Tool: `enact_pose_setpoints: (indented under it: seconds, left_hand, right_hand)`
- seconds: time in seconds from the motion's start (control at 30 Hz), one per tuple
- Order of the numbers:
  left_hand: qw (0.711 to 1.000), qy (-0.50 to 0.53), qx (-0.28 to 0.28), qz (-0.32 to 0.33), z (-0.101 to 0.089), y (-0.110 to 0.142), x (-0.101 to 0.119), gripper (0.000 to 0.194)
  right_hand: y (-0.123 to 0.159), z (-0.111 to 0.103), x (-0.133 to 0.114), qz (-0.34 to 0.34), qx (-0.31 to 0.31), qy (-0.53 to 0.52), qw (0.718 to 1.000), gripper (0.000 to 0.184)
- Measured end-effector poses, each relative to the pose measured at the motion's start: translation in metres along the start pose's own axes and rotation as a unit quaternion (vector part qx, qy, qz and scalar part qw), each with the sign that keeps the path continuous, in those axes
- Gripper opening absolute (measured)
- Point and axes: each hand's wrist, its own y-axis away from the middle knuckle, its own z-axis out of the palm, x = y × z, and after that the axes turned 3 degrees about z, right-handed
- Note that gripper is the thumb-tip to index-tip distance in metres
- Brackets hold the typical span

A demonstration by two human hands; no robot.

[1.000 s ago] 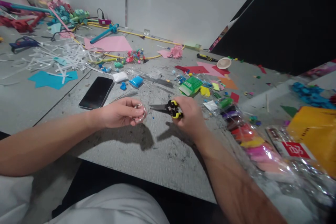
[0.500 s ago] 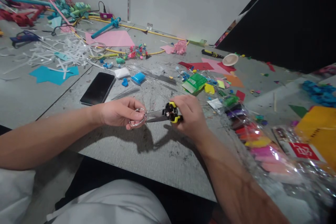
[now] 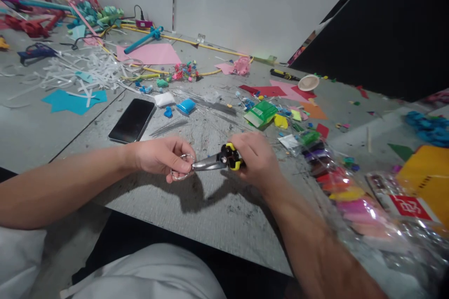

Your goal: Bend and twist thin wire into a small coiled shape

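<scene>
A twisted silver wire ring (image 3: 182,176) is pinched between the thumb and fingers of my left hand (image 3: 163,159). My right hand (image 3: 257,156) is wrapped around the yellow and black handles of a pair of pliers (image 3: 213,161) with long, tapered jaws. The jaws point left and are closed together, their tips at the wire ring beside my left thumb. Both hands are held above the grey table (image 3: 147,201), over their shadows. My right fingers hide most of the handles.
A black phone (image 3: 132,120) lies beyond my left wrist. Loose straight wires (image 3: 170,127), a blue clay packet (image 3: 185,106) and a green packet (image 3: 261,113) lie ahead. Clear bags of coloured clay (image 3: 347,194) line the right side. Shredded white paper (image 3: 89,72) sits at the left.
The jaws of the pliers were spread apart and have closed at the wire ring. My left hand has shifted slightly down and left with the ring.
</scene>
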Motion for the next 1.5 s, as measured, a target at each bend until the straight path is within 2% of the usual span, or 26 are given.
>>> enact_pose_setpoints:
  seconds: [0.17,0.4,0.57,0.9,1.03,1.17,1.37,1.5]
  left_hand:
    - [0.999,-0.004,-0.038,-0.024,-0.001,0.000,-0.002,0.052]
    - [0.995,-0.041,-0.078,-0.054,-0.004,-0.002,-0.001,0.054]
    - [0.991,-0.045,-0.111,-0.067,-0.006,-0.004,-0.002,0.056]
    - [0.993,0.007,-0.106,-0.048,-0.008,-0.004,-0.009,0.047]
    - [0.993,0.014,-0.111,-0.045,-0.006,-0.004,-0.008,0.048]
    - [0.995,0.012,-0.092,-0.046,-0.005,-0.003,-0.008,0.051]
    - [0.993,0.032,-0.106,-0.041,-0.004,-0.002,-0.004,0.049]
    - [0.988,0.116,-0.089,-0.044,-0.004,-0.001,0.002,0.048]
  right_hand:
    - [-0.006,-0.008,-0.004,-0.045,0.039,0.033,0.998,0.029]
    - [-0.005,-0.014,-0.004,-0.026,-0.011,0.035,0.999,0.021]
    - [-0.009,-0.015,-0.008,-0.048,0.016,0.046,0.998,0.019]
    - [-0.004,-0.013,-0.008,-0.015,-0.010,0.044,0.999,0.017]
    - [-0.007,-0.013,-0.012,-0.037,0.007,0.040,0.998,0.018]
    - [-0.009,-0.015,-0.014,-0.054,0.017,0.049,0.997,0.017]
    - [-0.004,-0.016,-0.013,-0.008,-0.035,0.032,0.999,0.018]
    - [-0.001,-0.012,-0.013,0.023,-0.046,0.037,0.998,0.024]
